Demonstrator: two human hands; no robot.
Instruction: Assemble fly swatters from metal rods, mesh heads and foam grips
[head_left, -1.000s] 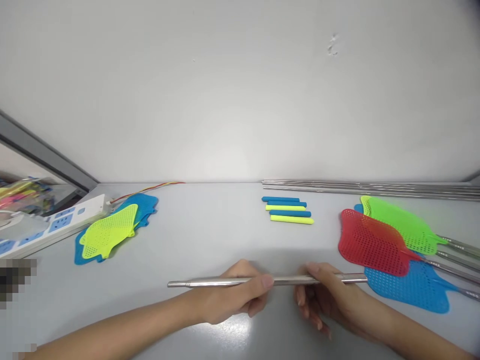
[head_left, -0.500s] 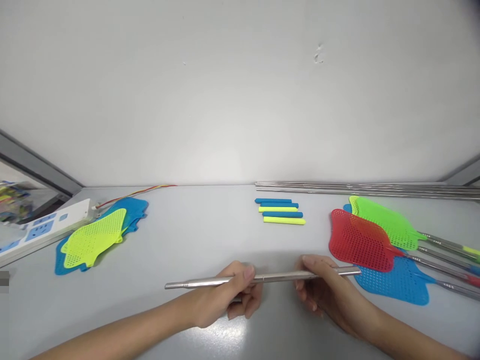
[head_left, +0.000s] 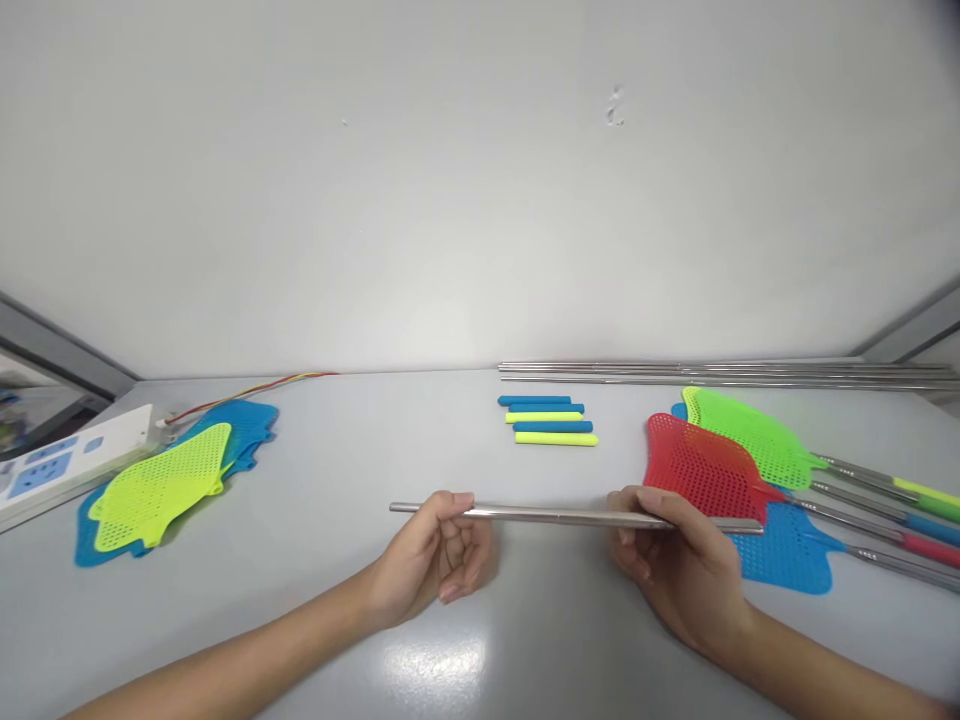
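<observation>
A silver metal tube lies level across both hands above the grey table. My left hand pinches it near its left end between thumb and fingers. Toward the other end, my right hand grips it with the thumb on top and curled fingers beneath. Behind the right hand, a red fly swatter overlaps a blue fly swatter and a green fly swatter. Beyond the tube lie several short blue and yellow sleeves, among them a yellow sleeve.
Several thin metal rods run along the wall at the back right. To the left, a yellow swatter head rests over blue swatter heads, beside a white power strip. A red and yellow wire trails behind it.
The tube has moved up and to the right in view. My left hand now pinches it nearer its left end, and my hands are farther apart. The view has shifted slightly.
</observation>
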